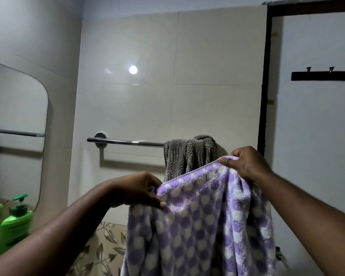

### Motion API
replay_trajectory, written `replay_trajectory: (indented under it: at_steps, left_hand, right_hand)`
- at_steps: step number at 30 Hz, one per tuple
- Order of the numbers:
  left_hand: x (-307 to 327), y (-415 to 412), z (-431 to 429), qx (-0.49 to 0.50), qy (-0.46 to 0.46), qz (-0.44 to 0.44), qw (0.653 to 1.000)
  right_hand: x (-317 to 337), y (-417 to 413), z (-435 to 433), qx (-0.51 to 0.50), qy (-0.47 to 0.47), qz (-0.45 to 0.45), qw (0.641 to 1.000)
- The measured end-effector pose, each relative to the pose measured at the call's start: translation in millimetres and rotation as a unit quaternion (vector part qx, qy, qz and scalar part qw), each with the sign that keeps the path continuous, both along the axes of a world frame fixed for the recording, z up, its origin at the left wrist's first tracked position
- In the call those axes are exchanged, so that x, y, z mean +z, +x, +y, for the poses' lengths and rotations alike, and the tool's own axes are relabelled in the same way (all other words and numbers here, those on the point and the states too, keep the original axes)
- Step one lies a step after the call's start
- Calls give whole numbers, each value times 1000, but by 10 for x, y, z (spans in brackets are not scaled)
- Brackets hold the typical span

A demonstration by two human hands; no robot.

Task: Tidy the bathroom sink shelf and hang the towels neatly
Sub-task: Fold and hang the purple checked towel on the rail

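Note:
A purple and white dotted towel [203, 222] hangs spread between my hands in front of the tiled wall. My left hand [137, 189] pinches its top left corner. My right hand [245, 163] grips the top right corner, held higher. Behind the towel a chrome towel bar [126, 142] runs along the wall. A grey fluffy towel [189, 154] is bunched over the bar's right end, its lower part hidden by the purple towel. The bar's left half is bare.
A mirror [16, 124] hangs on the left wall. A green pump bottle [15, 226] stands below it at the lower left, with its reflection beside it. A dark door frame [264, 96] rises on the right, and a black hook rail [323, 75] is fixed beyond it.

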State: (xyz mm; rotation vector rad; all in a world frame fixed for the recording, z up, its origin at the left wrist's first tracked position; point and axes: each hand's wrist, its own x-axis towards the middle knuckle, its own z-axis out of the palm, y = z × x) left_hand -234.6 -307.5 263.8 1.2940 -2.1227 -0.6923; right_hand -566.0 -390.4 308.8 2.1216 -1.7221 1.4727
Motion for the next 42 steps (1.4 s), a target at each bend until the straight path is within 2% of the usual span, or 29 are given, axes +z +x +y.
replay_trajectory:
  at_steps: [4,9,13,19,23,28,32,35,39,42]
  left_hand:
    - [39,84,70,-46,11,76,996]
    - [37,129,124,-57,-1,80,995]
    - [13,194,133,-43,-36,70,996]
    - [19,387,135,-41,-43,31,998]
    - [36,584,185,-46,-3,30,998]
    - [-77,836,234,-6,26,-21,999]
    - [-95,987,295,-29,40,52,997]
    - [-63,983,336,-10,-10,130,991]
    - [31,830,383,12,-57,337,940]
    - [131,585,371,36,-72,396,914]
  right_hand:
    - [-4,-75,-86,28,1,-24,999]
    - [-12,-147,-175,49,9,-50,998]
    - [-38,-183,-176,76,21,-84,993]
    - [-37,-116,-179,67,27,-83,994]
    - [-40,-160,-201,68,30,-93,993]
    - [-56,-336,-264,65,46,-132,988]
    - [-90,-426,-285,51,59,-136,988]
    - [-123,-407,-299,44,66,-122,989]
    - [-171,-343,-225,62,126,-131,981]
    - [-119,-189,-58,7,76,-86,993]
